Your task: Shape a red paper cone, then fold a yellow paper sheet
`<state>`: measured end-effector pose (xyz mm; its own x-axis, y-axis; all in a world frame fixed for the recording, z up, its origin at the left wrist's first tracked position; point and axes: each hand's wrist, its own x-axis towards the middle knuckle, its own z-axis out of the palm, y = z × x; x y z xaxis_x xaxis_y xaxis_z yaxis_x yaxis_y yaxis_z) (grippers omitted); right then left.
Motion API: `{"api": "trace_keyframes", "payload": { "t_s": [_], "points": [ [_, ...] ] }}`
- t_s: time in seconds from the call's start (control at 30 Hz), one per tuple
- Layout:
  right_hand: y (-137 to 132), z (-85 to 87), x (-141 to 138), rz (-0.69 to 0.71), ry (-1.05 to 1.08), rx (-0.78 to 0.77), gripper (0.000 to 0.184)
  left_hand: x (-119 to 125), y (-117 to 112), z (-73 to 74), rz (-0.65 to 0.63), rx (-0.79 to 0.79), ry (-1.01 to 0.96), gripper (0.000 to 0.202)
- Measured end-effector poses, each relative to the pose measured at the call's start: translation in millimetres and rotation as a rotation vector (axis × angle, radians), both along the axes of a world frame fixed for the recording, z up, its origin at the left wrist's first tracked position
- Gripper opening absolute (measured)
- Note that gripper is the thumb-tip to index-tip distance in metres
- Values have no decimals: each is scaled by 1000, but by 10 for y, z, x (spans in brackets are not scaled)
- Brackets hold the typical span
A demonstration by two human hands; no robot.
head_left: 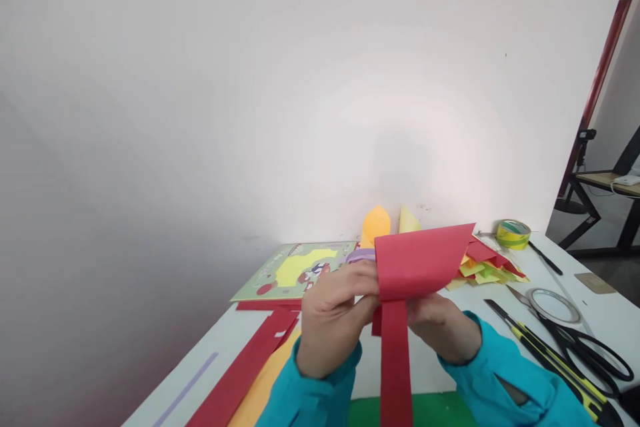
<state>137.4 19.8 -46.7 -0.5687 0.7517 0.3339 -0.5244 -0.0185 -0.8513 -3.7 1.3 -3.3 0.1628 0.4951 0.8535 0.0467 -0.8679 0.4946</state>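
Held up over the table is a piece of red paper, curled at its right side, with a long red strip hanging down from its lower edge. My left hand pinches the paper's left side near where the strip begins. Behind the paper, my right hand grips it from below on the right; its fingertips are mostly hidden. Both sleeves are teal. Under my forearms lies a green sheet at the near edge of the view.
A printed pad and red strips lie left. Orange and yellow paper pieces stand by the wall. At right are coloured scraps, green-yellow tape, a clear tape roll, black scissors and a yellow-black cutter knife.
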Motion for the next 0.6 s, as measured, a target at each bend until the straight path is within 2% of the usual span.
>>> {"api": "trace_keyframes", "payload": {
  "t_s": [0.1,0.17,0.23,0.3,0.37,0.5,0.6],
  "points": [
    [7,-58,-48,-8,19,-177,13,9,-6,-1,-5,71,10,28],
    [6,-85,-65,54,9,-280,18,12,-12,2,-6,105,16,27],
    [10,-93,-61,159,-29,-297,27,9,-20,2,11,114,3,23],
    [13,-73,-32,234,-75,-240,27,-3,-30,1,61,91,-38,20],
    [0,-19,22,229,-106,-117,25,-23,-36,-1,112,41,-79,19],
    [-106,154,146,39,-196,188,35,-46,-21,1,120,-121,-116,13],
    [-207,247,186,-102,-256,284,41,-23,0,7,34,-208,-89,8]
  ]
}}
